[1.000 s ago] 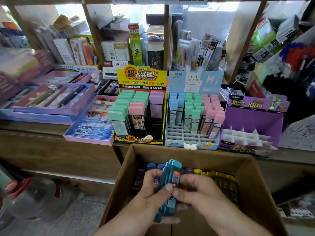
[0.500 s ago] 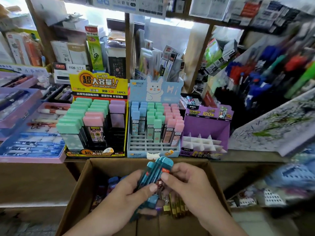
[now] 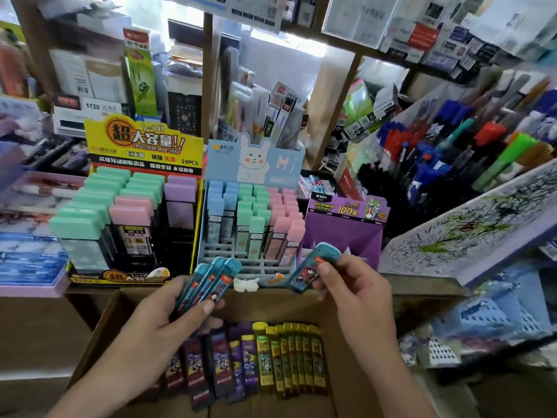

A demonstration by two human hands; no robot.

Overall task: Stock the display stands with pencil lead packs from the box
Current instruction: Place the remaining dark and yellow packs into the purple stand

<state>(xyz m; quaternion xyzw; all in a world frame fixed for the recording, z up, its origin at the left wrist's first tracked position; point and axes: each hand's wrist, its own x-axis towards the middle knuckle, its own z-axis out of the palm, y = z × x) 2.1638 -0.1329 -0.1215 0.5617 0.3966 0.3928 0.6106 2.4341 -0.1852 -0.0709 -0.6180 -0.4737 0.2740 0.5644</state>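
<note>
Right hand (image 3: 355, 300) pulls one teal pack (image 3: 313, 267) off the bundle (image 3: 208, 285)!
Fingers (image 3: 324, 271) pinch it; left hand (image 3: 168, 315) grips the rest. Next: the purple stand's (image 3: 340, 236) slot just beyond.

Crowded wooden shelving (image 3: 208, 73) of stationery; bright daylight glow (image 3: 280, 70) behind; brown counter ledge (image 3: 422, 286) below

Racked pens (image 3: 422, 152) (blue, red) beside scribbled paper (image 3: 470, 233)

View from my head camera: wooden counter (image 3: 422, 284) bearing, left to right, a pink tray (image 3: 30, 289) with blurred contents, a yellow display stand (image 3: 144, 146), a blue rabbit-printed display stand (image 3: 256, 158) and a purple display stand (image 3: 340, 233), side by side.
</note>
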